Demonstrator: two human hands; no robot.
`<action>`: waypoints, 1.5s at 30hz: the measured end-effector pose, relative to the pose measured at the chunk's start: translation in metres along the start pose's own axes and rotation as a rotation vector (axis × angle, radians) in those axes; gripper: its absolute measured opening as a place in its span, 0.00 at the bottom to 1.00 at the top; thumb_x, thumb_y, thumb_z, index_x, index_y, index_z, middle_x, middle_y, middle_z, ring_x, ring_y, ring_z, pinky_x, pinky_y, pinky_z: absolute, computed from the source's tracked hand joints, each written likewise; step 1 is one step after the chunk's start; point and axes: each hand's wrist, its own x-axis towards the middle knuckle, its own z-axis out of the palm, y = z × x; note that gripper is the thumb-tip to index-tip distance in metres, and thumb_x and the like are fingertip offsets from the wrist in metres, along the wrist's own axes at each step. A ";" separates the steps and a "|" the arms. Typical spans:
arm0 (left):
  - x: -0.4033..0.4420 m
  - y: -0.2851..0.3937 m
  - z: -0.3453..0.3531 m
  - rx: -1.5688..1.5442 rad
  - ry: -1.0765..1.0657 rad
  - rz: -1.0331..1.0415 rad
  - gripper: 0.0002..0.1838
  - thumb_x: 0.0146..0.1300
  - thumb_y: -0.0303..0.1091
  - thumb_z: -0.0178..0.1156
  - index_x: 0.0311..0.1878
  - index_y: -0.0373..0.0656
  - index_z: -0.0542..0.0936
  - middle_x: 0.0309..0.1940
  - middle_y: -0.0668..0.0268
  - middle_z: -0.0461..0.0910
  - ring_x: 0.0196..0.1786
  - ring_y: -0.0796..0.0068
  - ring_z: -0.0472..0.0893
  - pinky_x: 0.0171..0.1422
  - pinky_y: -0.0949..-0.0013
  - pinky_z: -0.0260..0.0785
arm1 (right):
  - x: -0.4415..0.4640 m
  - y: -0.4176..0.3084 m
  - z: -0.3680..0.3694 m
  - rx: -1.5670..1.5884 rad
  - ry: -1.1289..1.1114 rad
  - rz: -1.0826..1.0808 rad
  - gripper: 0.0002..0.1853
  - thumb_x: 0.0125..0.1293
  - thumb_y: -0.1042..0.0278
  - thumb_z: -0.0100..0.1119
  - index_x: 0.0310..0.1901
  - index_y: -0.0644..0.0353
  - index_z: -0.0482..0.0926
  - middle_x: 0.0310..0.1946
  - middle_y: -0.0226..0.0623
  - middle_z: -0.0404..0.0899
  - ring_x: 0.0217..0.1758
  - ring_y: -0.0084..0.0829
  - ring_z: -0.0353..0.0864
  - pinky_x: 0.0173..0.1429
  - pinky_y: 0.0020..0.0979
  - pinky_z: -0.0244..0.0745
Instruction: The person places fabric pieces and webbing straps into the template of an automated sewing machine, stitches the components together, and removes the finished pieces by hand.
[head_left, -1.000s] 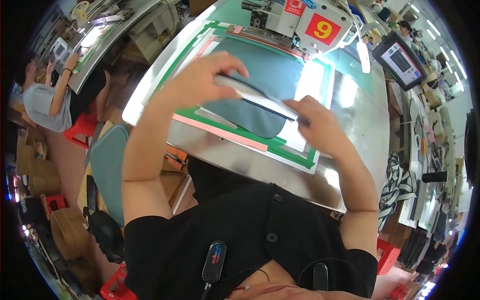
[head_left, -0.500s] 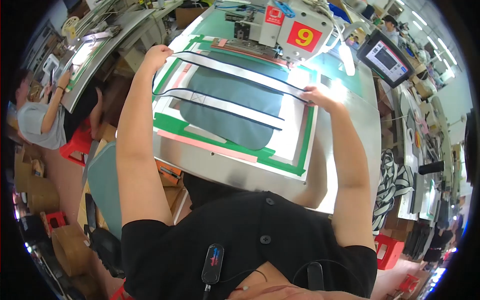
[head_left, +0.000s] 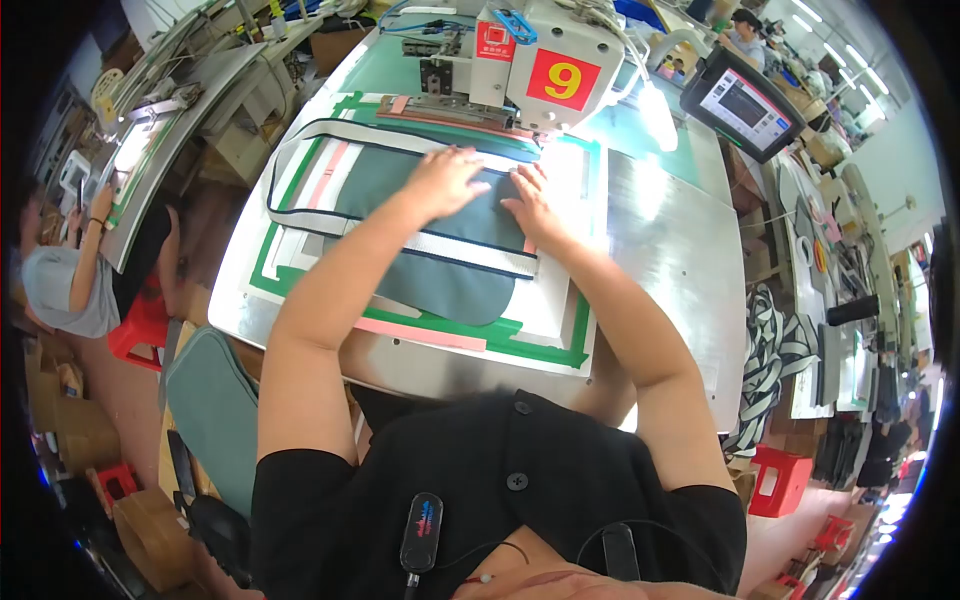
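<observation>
A white webbing strap with dark edges (head_left: 482, 257) lies in two rows across a grey-green fabric panel (head_left: 450, 292), looping round at the left. The panel rests on a white template board (head_left: 545, 335) edged with green tape. My left hand (head_left: 445, 183) lies on the upper row, fingers spread, covering part of strap and panel. Close to its right, my right hand (head_left: 535, 208) rests near the upper row's right end, fingers apart and pressing down. Neither hand grips anything. The upper strap's right end is mostly hidden by my hands.
A sewing machine head (head_left: 560, 80) marked 9 stands just beyond the board. To its right are a lit lamp (head_left: 656, 115) and a control screen (head_left: 742, 103). Striped webbing (head_left: 765, 370) hangs at the right table edge. Another person (head_left: 70, 285) sits at the left.
Both hands have let go of the strap and come together over the upper row. The strap's left loop now lies on the board. The view has shifted slightly.
</observation>
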 end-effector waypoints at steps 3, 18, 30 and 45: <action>0.009 0.024 0.009 -0.036 0.014 0.022 0.28 0.62 0.52 0.50 0.62 0.47 0.68 0.65 0.58 0.62 0.67 0.52 0.59 0.70 0.54 0.49 | -0.003 -0.005 -0.006 -0.028 -0.014 0.040 0.27 0.59 0.57 0.59 0.57 0.63 0.70 0.60 0.45 0.66 0.67 0.47 0.59 0.68 0.41 0.56; 0.018 0.014 0.011 -0.005 0.051 -0.008 0.27 0.61 0.53 0.52 0.62 0.52 0.69 0.65 0.62 0.63 0.68 0.56 0.60 0.69 0.54 0.49 | 0.003 0.008 0.002 0.099 -0.081 0.261 0.34 0.55 0.52 0.64 0.58 0.65 0.68 0.63 0.48 0.61 0.69 0.47 0.55 0.70 0.40 0.53; 0.019 0.010 0.010 -0.014 0.013 -0.035 0.29 0.60 0.57 0.51 0.62 0.55 0.69 0.66 0.64 0.62 0.69 0.59 0.58 0.70 0.50 0.47 | 0.004 0.014 0.000 0.160 -0.262 0.253 0.38 0.62 0.47 0.55 0.65 0.65 0.57 0.69 0.50 0.49 0.73 0.47 0.46 0.73 0.40 0.47; -0.023 -0.077 -0.029 0.165 0.098 -0.151 0.24 0.62 0.52 0.51 0.55 0.47 0.74 0.58 0.60 0.70 0.59 0.59 0.70 0.63 0.56 0.59 | 0.019 0.000 -0.025 -0.116 -0.242 0.203 0.34 0.57 0.42 0.58 0.58 0.60 0.70 0.59 0.38 0.66 0.64 0.38 0.61 0.67 0.35 0.57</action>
